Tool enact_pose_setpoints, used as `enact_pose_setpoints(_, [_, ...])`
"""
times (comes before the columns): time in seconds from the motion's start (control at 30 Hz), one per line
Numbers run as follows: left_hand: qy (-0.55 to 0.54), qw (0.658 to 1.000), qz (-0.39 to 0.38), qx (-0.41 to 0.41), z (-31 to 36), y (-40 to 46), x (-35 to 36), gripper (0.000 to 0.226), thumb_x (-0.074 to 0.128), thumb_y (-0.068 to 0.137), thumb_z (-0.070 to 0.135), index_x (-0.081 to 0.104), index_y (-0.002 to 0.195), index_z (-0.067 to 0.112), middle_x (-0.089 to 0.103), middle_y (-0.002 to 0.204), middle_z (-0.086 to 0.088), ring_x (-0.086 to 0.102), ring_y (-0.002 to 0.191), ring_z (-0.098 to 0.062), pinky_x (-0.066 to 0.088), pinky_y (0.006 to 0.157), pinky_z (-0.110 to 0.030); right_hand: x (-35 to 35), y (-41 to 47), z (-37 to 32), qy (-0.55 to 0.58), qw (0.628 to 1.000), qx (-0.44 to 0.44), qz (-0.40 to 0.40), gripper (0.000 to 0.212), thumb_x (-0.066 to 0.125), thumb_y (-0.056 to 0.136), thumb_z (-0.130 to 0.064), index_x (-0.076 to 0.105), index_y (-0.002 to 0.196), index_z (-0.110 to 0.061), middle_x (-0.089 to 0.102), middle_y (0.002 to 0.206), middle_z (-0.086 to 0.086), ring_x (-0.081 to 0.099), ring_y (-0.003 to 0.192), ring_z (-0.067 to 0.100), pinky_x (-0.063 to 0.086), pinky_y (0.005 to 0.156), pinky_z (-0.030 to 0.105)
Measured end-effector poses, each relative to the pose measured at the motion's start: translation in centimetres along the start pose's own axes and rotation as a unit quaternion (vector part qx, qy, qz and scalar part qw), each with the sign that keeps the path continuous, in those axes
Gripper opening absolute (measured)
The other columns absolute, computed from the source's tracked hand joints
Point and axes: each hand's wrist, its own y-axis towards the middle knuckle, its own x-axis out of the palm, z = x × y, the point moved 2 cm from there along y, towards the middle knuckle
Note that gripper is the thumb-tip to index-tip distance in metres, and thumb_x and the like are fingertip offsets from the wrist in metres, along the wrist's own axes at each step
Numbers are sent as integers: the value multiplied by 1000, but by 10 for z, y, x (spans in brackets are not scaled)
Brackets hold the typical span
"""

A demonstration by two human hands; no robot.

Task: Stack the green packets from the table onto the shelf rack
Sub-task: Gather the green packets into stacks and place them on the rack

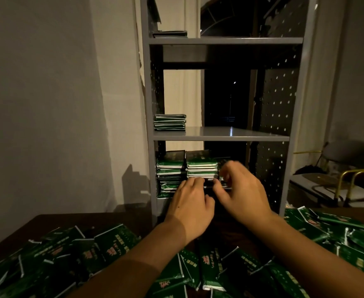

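Note:
A grey metal shelf rack [219, 137] stands behind the dark table. Its lowest bay holds two tall stacks of green packets [169, 173], and a third lower stack sits partly hidden behind my hands. My left hand [190, 203] reaches into that bay, its fingertips on the front of the middle stack [201, 166]. My right hand [241, 190] is beside it with curled fingers pinching packets at the right stack; it is blurred. A short stack of green packets [170, 122] lies on the middle shelf at the left. Several loose green packets [112, 246] cover the table in front.
The table [54, 221] shows bare dark wood at its far left. A white wall is to the left of the rack. To the right stand a grey chair [349, 160] with brass-coloured legs and a low surface. A dark flat thing [170, 33] lies on the top shelf.

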Motion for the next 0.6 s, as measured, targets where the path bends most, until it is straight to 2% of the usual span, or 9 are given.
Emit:
enact_pose_setpoints(0.07, [-4,1000,0,-2,-1,1,1,43,46,100,23,46,142,14,51,133,-1,44,125,-16,42,106,-34,6,-2,5,73,996,56,-21,12,65,93,-32,56,92,-24,56,85,-13,56,77,6,47,64,24])
enact_pose_setpoints(0.17, [1,1000,1,-11,-3,4,1,43,46,100,23,47,142,13,50,132,-1,46,125,-17,43,106,-36,15,6,7,130,983,121,-42,10,65,95,-32,59,90,-25,62,84,-10,60,80,5,51,70,25])
enact_pose_setpoints(0.4, [17,1000,9,-17,-7,16,-1,31,48,98,23,53,127,14,54,115,-1,53,104,-18,47,88,-34,24,22,6,62,984,162,-48,9,63,96,-35,60,95,-27,60,87,-11,59,80,6,54,68,29])
enact_pose_setpoints(0.6, [52,998,16,-26,-11,21,0,29,49,97,27,54,124,16,57,116,-2,57,102,-21,48,83,-36,28,29,5,44,981,181,-54,9,63,96,-34,62,96,-25,60,86,-9,59,81,11,48,66,28])
